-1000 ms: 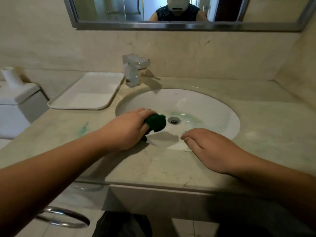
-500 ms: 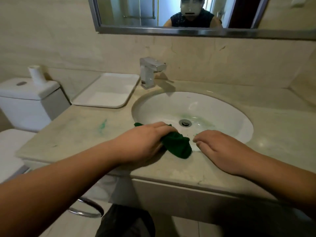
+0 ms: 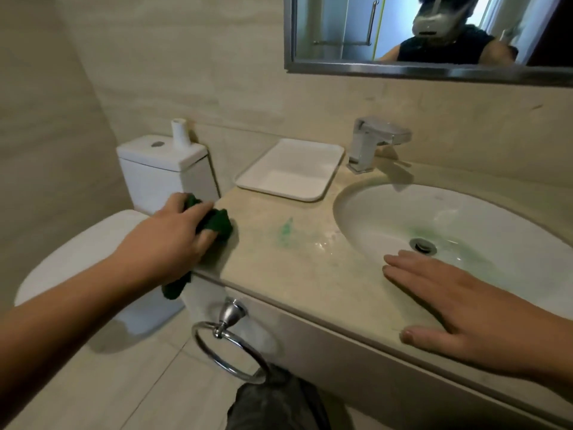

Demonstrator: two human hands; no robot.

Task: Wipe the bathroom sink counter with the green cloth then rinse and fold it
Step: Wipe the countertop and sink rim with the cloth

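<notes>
The left hand (image 3: pixel 173 234) keeps a closed grip on the bunched green cloth (image 3: pixel 217 225) at the desk's (image 3: pixel 310 274) left edge; a green smear (image 3: pixel 285 231) lies right of it; the right hand (image 3: pixel 465 302) rests flat, fingers spread, at the sink's (image 3: pixel 387 212) near rim

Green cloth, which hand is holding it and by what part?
The left hand grips the green cloth bunched at its middle, one end dangling off the counter edge. The right hand holds nothing.

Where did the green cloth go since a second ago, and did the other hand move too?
The left hand slid the green cloth away from the sink rim, leftward along the counter to its far left end by the toilet. It keeps gripping it. The right hand stayed flat by the sink; the green smear remains.
</notes>
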